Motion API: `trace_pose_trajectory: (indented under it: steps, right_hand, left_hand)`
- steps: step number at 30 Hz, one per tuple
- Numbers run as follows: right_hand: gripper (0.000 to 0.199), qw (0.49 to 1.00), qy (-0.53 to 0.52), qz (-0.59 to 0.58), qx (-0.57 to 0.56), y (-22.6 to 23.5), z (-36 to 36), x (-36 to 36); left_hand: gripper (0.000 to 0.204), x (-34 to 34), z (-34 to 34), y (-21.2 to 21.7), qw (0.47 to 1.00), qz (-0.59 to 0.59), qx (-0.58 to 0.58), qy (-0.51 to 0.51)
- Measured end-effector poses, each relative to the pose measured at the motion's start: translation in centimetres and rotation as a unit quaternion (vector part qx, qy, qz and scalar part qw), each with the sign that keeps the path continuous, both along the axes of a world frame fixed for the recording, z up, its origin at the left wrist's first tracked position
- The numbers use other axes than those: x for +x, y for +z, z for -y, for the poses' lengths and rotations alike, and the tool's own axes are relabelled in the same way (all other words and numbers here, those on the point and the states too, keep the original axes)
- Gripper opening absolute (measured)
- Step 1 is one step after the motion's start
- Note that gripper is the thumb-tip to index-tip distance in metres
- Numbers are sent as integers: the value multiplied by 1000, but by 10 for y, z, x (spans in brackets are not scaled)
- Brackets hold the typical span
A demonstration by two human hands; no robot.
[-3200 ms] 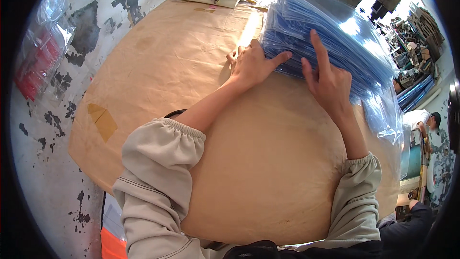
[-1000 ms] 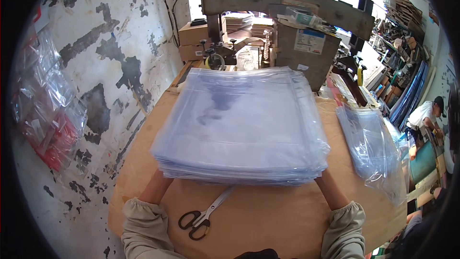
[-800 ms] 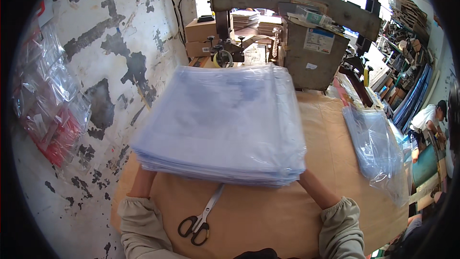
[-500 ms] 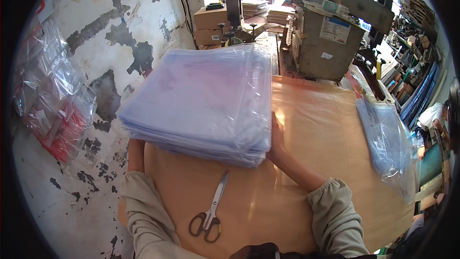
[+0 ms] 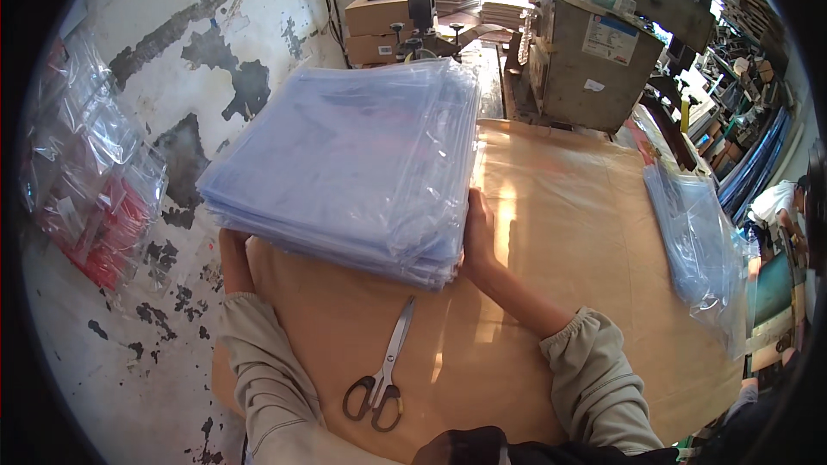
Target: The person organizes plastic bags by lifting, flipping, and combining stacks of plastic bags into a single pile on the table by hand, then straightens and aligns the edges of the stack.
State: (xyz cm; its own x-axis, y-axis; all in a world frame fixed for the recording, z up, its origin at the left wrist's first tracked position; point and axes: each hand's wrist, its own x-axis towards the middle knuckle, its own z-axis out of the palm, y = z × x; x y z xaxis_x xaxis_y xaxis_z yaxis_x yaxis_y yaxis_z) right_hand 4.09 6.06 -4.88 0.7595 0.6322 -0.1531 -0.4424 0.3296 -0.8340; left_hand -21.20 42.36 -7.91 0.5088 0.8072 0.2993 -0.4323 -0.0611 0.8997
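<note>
A thick stack of clear, bluish plastic bags (image 5: 345, 155) is held between my two hands over the brown-covered table. Along its right side my right hand (image 5: 478, 228) presses, with the thumb up on the edge and the other fingers mostly hidden. My left hand (image 5: 231, 243) grips the left side; only its wrist shows, because the stack covers the fingers. The stack tilts a little, its layers slightly uneven at the near edge. Below it on the table lies a pair of scissors (image 5: 382, 379) with dark handles, blades pointing away from me.
Brown paper-like sheeting (image 5: 568, 207) covers the table. More clear plastic bags (image 5: 693, 241) lie at its right edge. A grey metal machine (image 5: 594, 60) stands at the back, with cardboard boxes (image 5: 377, 26) left of it. Plastic bags (image 5: 95, 164) hang on the peeling left wall.
The stack and both hands have shifted slightly left and away from me, and the stack's near edge sits higher in view. The scissors lie where they were on the table.
</note>
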Motion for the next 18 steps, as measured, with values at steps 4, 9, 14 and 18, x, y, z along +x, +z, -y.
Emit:
trace_pose_trajectory:
  steps: [4,9,14,18]
  right_hand:
    - [72,996,-61,50,-50,4,4,-23]
    - [71,978,-114,93,-149,16,-7,-48]
    - [67,981,-45,100,-160,30,-24,-44]
    - [67,973,-69,139,-171,24,-35,-44]
  left_hand:
    - [58,-17,-3,14,1000,7,-1,15]
    - [58,-34,-9,25,1000,5,-11,22]
    - [58,-50,-10,35,999,3,-14,39]
    - [59,-51,-4,41,999,17,-28,39]
